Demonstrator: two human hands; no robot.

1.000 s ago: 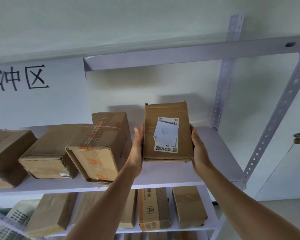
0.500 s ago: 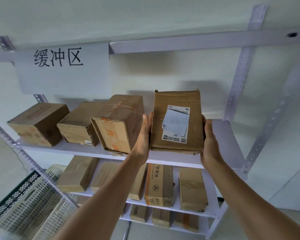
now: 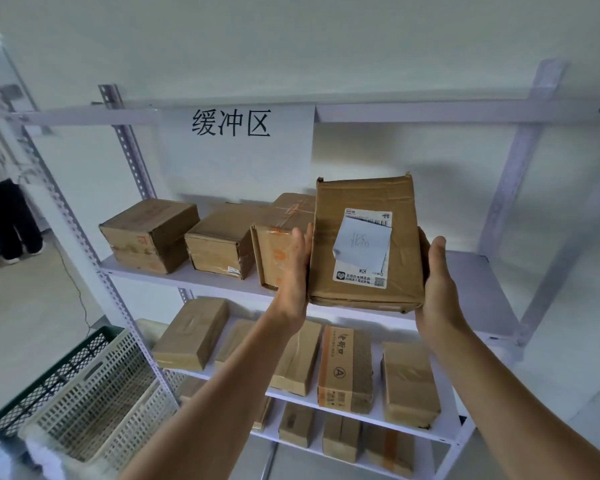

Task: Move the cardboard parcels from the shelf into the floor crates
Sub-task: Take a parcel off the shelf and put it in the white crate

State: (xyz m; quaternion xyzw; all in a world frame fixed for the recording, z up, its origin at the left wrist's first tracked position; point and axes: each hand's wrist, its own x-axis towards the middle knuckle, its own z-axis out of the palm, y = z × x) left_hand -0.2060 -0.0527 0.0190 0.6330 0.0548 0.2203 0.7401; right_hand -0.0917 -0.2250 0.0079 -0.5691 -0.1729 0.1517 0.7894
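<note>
A flat cardboard parcel (image 3: 364, 244) with a white label and a loose paper slip stands on edge at the front of the top white shelf (image 3: 465, 271). It is clamped between both hands. My left hand (image 3: 293, 268) presses its left side with straight fingers. My right hand (image 3: 437, 282) presses its right side, thumb pointing up and fingers mostly hidden behind the parcel. I cannot tell whether its lower edge still touches the shelf. A white lattice crate (image 3: 94, 403) sits inside a green crate (image 3: 49, 379) on the floor at lower left.
Three more parcels (image 3: 219, 244) stand left of the held one, the nearest touching my left hand. Several parcels (image 3: 343, 365) fill the lower shelves. A white sign hangs above. A person (image 3: 4, 209) stands at far left. Slotted uprights (image 3: 136, 341) flank the crates.
The parcel has come toward me to the shelf's front edge, still between both hands. My view has swung left, bringing the sign, the crates and a standing person into sight.
</note>
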